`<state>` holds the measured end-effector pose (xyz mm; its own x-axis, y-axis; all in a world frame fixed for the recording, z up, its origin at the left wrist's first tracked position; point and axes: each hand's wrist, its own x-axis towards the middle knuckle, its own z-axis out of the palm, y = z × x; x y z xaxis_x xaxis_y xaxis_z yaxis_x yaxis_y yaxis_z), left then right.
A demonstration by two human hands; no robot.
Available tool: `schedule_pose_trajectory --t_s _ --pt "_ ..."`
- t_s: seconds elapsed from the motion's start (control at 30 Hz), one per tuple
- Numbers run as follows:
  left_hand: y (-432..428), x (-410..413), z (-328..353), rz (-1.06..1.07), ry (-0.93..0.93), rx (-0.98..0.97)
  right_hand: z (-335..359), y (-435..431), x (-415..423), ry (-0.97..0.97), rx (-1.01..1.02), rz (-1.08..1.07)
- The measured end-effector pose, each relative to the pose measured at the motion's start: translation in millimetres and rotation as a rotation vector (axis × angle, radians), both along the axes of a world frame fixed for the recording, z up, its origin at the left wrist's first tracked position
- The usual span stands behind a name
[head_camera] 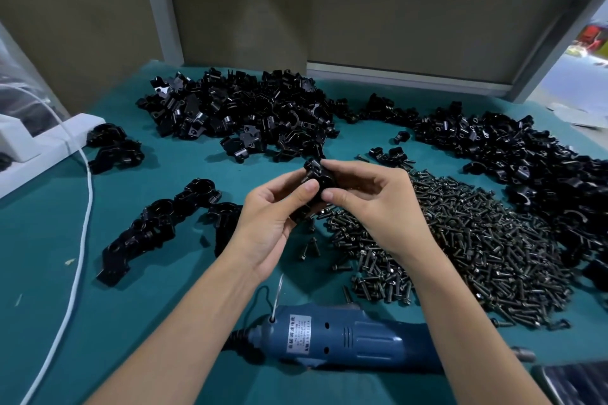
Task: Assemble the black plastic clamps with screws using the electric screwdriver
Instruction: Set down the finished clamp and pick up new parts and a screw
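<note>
Gripping a glossy black moulded plastic clamp (315,176) between curled thumbs and fingers of left hand (266,217) and right hand (375,204), blue electric screwdriver (362,335) idle beneath the wrists; best to align holes squarely before driving.

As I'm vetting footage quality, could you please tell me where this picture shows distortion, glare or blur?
Head view: wide-angle bending curves the table edge and tilts the back panels; head view: soft, even light, small glints on the clamp pile; head view: the top right corner smears green, and the held clamp loses detail in black.

Left hand (269,217), right hand (375,204) round clamp (315,174)
</note>
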<state>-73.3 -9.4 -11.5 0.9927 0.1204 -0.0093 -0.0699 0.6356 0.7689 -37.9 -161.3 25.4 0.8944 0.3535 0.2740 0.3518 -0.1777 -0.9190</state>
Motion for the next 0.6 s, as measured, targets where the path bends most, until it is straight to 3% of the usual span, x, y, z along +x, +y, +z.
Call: schedule_pose_trajectory --t_s 0.27,0.6 --pt "1.1 -1.2 -1.4 -0.012 0.010 0.054 0.3 0.8 -0.9 -0.015 -0.025 -0.011" --pt "2.2 -2.3 0.2 -0.079 0.059 -0.029 0.7 2.1 -2.4 -0.005 -0.064 -0.078"
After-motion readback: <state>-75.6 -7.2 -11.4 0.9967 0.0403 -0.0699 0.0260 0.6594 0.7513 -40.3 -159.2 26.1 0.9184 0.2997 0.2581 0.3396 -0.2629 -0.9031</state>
